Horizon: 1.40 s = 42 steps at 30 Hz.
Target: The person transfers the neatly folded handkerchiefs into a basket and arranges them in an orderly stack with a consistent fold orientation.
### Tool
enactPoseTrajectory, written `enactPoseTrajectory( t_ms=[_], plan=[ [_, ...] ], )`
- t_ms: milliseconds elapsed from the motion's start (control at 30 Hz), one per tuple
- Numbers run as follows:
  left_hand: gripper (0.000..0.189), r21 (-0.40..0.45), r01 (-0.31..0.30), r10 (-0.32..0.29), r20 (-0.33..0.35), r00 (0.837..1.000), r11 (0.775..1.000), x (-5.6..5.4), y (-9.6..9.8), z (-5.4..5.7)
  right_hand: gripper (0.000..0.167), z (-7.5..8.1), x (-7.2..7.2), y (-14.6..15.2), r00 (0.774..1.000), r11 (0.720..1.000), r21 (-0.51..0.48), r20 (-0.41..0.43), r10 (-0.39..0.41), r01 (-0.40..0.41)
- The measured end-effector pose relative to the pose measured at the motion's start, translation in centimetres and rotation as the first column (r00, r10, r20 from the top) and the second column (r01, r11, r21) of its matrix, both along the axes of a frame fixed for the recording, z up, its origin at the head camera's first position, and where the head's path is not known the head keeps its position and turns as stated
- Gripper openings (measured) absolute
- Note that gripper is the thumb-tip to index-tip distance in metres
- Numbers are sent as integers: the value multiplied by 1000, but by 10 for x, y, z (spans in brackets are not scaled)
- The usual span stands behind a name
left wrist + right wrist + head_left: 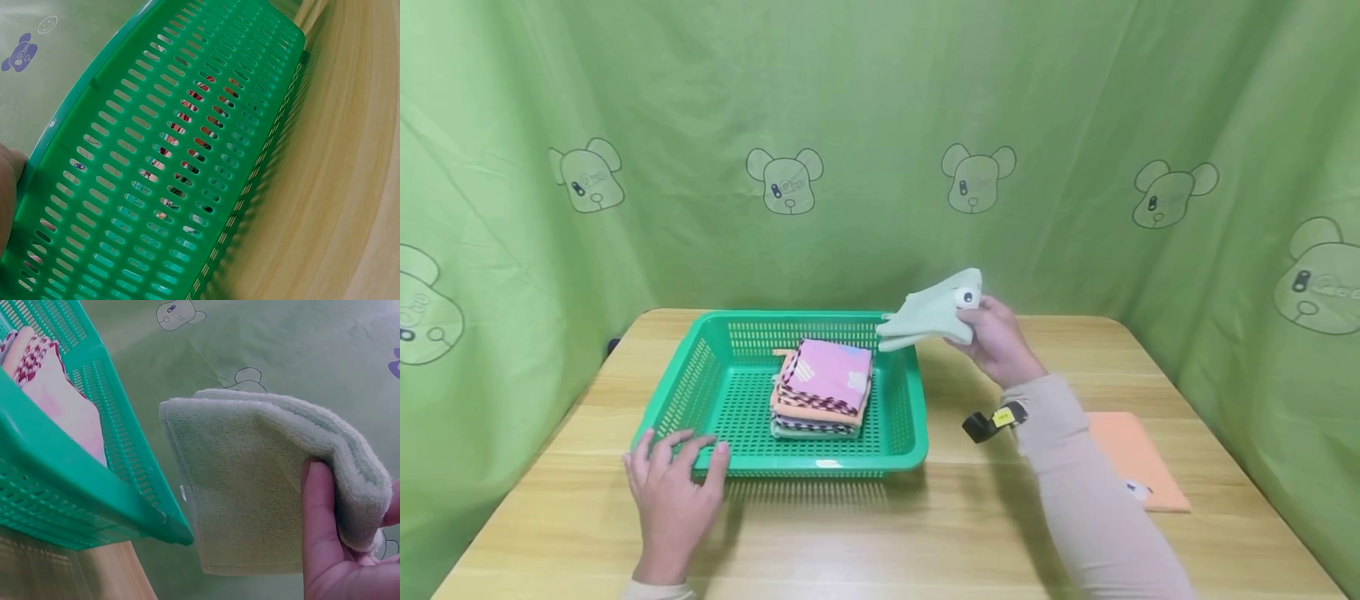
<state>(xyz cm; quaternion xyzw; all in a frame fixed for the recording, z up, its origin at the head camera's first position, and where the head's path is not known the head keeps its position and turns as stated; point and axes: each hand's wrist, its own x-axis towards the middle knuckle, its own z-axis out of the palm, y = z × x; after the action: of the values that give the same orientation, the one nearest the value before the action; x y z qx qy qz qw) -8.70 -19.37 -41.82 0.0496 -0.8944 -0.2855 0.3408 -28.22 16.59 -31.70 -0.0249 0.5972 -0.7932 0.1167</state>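
Observation:
A folded pale green towel [931, 312] with a round eye-like patch is in my right hand [1000, 342], pinched between thumb and fingers. It hangs above the right rim of the green plastic basket [917, 408]; in the right wrist view the towel [244, 481] shows its fuzzy folded layers. My left hand [673, 496] holds the basket's front left corner, fingers hooked over the rim. Inside the basket, right of its middle, a stack of folded towels [820, 400] has a pink one with a checked edge on top.
An orange folded towel [1138, 458] with a small printed figure lies on the wooden table [850, 550] at the right, partly behind my right forearm. A black strap with a yellow label [1002, 417] is on the right wrist. Green curtains [880, 100] with bear-head prints surround the table.

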Motion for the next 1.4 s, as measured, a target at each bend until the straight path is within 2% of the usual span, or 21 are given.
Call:
enactPoseTrajectory(
  t_ms=[367, 967, 1400],
  plan=[
    [31, 5, 0, 0, 4, 1000, 1000, 1, 0, 0, 52, -5, 0, -13, 1000, 1000, -24, 1, 17, -17],
    [31, 11, -3, 3, 16, 1000, 1000, 1, -1, 1, 57, 2, 1, -25, 998, 997, -53, -17, 58, -59],
    [31, 9, 3, -3, 18, 1000, 1000, 1, -1, 0, 58, 2, 5, -42, 997, 993, -93, 3, 72, -72]
  ],
)
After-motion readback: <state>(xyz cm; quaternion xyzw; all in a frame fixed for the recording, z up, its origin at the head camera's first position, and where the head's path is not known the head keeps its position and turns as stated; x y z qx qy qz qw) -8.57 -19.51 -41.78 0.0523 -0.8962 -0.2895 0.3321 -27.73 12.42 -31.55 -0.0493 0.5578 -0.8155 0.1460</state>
